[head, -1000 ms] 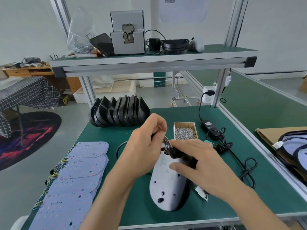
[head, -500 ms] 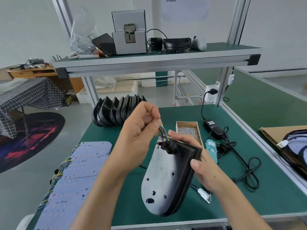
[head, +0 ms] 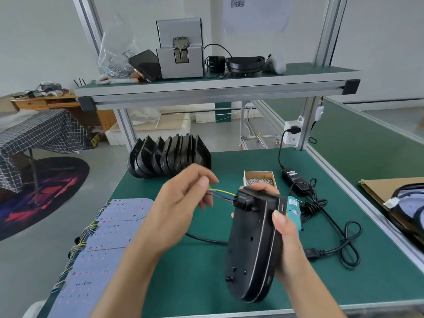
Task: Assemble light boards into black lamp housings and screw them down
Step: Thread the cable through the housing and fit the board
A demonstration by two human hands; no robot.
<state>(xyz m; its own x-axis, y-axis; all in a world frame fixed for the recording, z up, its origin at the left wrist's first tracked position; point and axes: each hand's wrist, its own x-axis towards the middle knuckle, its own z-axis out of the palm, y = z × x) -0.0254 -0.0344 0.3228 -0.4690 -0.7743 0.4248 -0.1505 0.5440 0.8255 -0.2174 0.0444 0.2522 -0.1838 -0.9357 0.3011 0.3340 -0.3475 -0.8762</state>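
Held lamp housing (head: 250, 249): black plastic shell, pale edge line.
Wire bundle (head: 221, 195) at the left pinch: yellow, blue and dark strands.
Light boards (head: 103, 249) left of the grip: lilac sheets, red and pale dots.
Bench mat (head: 197, 267) beneath: dark green.
Screw box (head: 259, 177) beyond the grip: tan cardboard, silver screws.
Cloth (head: 39, 131) far left: black, white grid.

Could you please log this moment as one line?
left hand pinches wires | right hand holds lamp housing above bench | screws: not started
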